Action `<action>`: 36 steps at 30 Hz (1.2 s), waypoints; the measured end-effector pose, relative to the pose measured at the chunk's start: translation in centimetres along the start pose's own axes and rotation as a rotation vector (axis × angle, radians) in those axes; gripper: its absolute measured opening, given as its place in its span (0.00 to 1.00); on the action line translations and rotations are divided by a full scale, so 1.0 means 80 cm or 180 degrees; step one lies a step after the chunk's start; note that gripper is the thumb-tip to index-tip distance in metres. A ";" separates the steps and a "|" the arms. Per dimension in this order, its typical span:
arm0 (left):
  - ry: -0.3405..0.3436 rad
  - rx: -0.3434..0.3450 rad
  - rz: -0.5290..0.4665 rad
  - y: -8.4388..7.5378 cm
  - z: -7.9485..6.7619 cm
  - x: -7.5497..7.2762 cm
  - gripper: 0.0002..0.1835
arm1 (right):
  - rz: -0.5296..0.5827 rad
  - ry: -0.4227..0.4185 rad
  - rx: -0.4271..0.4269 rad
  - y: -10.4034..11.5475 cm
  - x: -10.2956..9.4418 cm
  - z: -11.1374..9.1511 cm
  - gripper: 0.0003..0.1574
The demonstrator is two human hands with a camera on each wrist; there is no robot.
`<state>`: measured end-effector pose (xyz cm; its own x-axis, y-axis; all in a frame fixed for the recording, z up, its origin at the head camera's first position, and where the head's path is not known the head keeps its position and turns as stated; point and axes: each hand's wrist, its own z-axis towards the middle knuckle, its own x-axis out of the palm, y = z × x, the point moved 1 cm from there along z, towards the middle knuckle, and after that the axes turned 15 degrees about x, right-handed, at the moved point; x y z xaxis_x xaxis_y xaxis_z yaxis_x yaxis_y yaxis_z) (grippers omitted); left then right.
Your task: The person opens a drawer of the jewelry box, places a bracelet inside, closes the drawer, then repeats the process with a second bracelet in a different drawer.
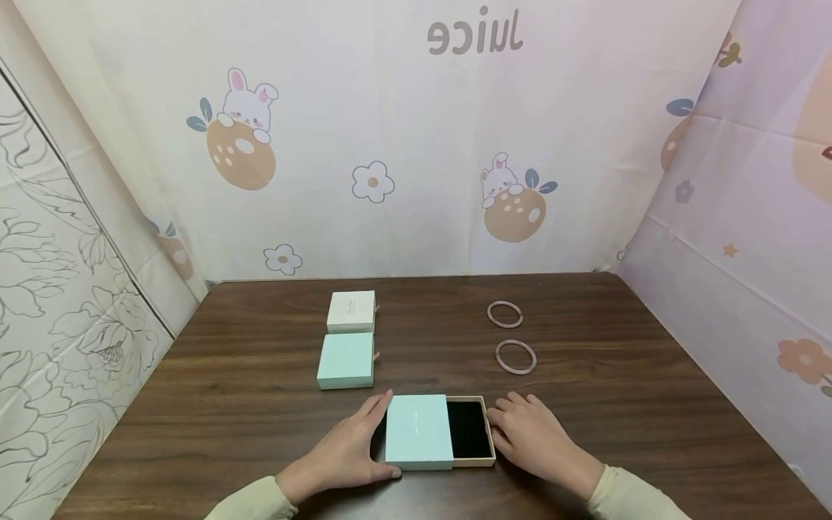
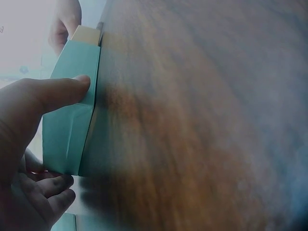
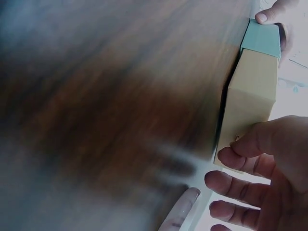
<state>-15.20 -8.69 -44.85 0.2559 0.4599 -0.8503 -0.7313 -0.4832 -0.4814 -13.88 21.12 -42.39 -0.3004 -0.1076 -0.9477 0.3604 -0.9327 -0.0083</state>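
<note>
A mint-green drawer box lies near the table's front, its tan inner tray pulled part way out to the right, showing a black lining. My left hand grips the green sleeve, thumb on the near side and fingers on the far side. At the tray's right end, my right hand pinches a small pull tab between thumb and index finger; most of that tab is hidden. The other right fingers are loosely bent. Beyond the right hand lie two pale bracelets, a nearer one and a farther one.
Behind my left hand sits a closed mint box, with a closed cream box just beyond it; both have small tabs on their right sides. The dark wooden table ends at a printed curtain at the back.
</note>
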 end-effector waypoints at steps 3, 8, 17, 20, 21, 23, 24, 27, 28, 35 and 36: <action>-0.0015 0.0023 0.0007 0.000 0.000 0.000 0.58 | 0.0004 0.0027 0.0028 -0.001 0.001 -0.001 0.05; -0.0039 0.0049 0.0019 0.000 -0.001 0.000 0.58 | -0.0002 0.0027 0.0048 -0.003 0.001 -0.004 0.03; -0.0048 0.0035 0.0043 0.001 0.000 0.002 0.58 | -0.0003 0.0038 0.0094 -0.006 0.001 -0.005 0.04; -0.0060 0.0038 0.0065 0.002 0.000 0.002 0.58 | 0.0002 0.0045 0.0099 -0.007 0.001 -0.005 0.06; -0.0064 0.0038 0.0068 0.002 0.000 0.002 0.59 | 0.0003 0.0049 0.0097 -0.007 0.001 -0.005 0.06; -0.0070 0.0038 0.0075 0.002 0.000 0.002 0.59 | 0.0001 0.0039 0.0088 -0.008 0.001 -0.005 0.06; -0.0072 0.0037 0.0074 0.001 0.000 0.002 0.59 | -0.0005 0.0033 0.0083 -0.008 0.001 -0.005 0.06; -0.0074 0.0039 0.0074 0.001 0.000 0.001 0.59 | -0.0008 0.0018 0.0072 -0.008 0.001 -0.005 0.06; -0.0073 0.0040 0.0071 0.001 0.000 0.001 0.59 | -0.0005 0.0016 0.0071 -0.008 0.001 -0.005 0.06; -0.0042 0.0048 0.0056 0.001 0.000 0.001 0.59 | 0.0061 0.0064 0.0095 -0.007 0.002 -0.005 0.07; -0.0038 0.0046 0.0049 0.001 -0.001 0.001 0.59 | 0.0059 0.0074 0.0095 -0.007 0.003 -0.006 0.07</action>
<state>-15.18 -8.71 -44.95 0.2371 0.4613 -0.8550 -0.7441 -0.4795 -0.4651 -13.75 21.80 -42.72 -0.2732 -0.1172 -0.9548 0.3391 -0.9406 0.0185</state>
